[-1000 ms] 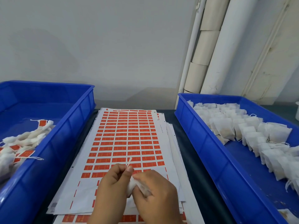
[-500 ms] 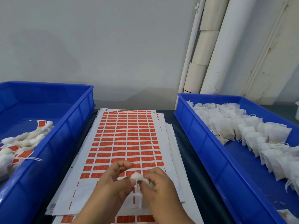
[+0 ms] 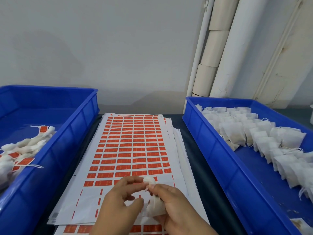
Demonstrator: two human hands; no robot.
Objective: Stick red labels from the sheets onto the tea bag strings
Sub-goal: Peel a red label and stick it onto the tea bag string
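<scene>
I can't make out the string or any label between the fingers; both wrists are cut off at the bottom edge. My right hand (image 3: 171, 206) pinches a tea bag (image 3: 155, 206) over the near end of the label sheet (image 3: 132, 150), long axis roughly upright, its bunched top (image 3: 149, 180) pointing away from me. My left hand (image 3: 118, 199) pinches that top with thumb and forefinger.

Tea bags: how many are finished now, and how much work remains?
Done: a small heap of labelled bags lies in the left bin. In hand: both hands, left and right, hold one tea bag over the label sheet. Left: many unlabelled bags fill the right bin.
</scene>
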